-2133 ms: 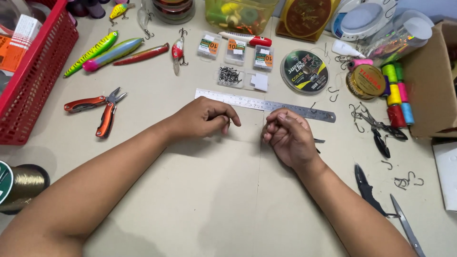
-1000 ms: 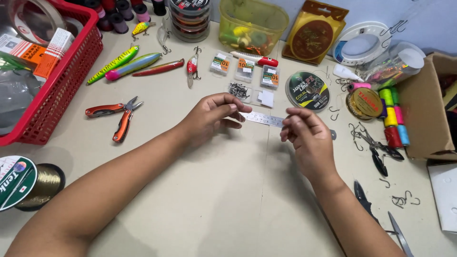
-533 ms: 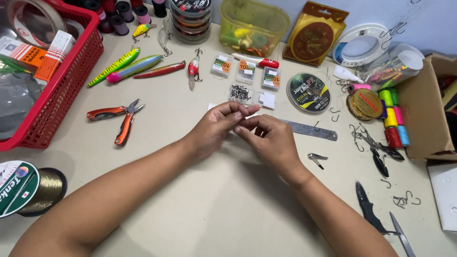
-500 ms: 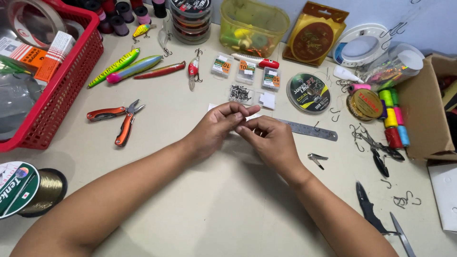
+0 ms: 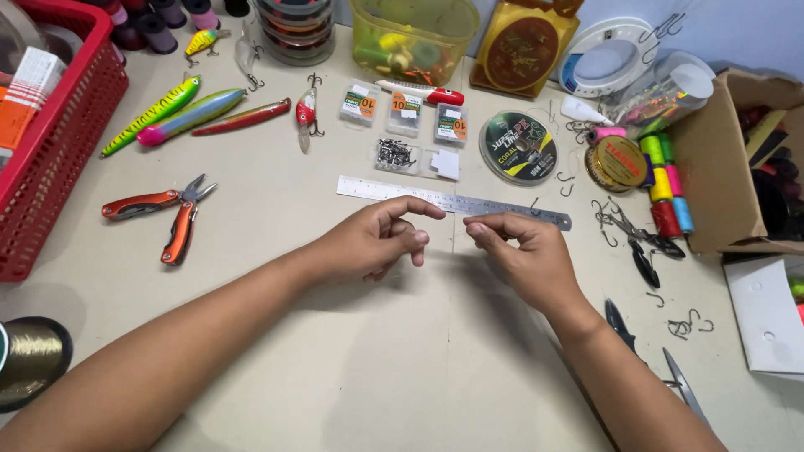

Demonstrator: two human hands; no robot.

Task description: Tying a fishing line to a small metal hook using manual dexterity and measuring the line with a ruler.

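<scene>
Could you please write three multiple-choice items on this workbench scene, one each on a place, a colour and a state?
1. Where does the steel ruler lie?
A. Inside the red basket
B. On the table just beyond both hands
C. On the cardboard box

2. What colour are the handles of the folding pliers?
A. Orange-red
B. Blue
C. White

3. How are the folding pliers lying?
A. Closed flat
B. Handles spread apart
C. Held in a hand

Answers: 1 B, the ruler lies past the left hand and right hand. 2 A, both handles are orange-red. 3 B, the handles splay apart on the table.
</scene>
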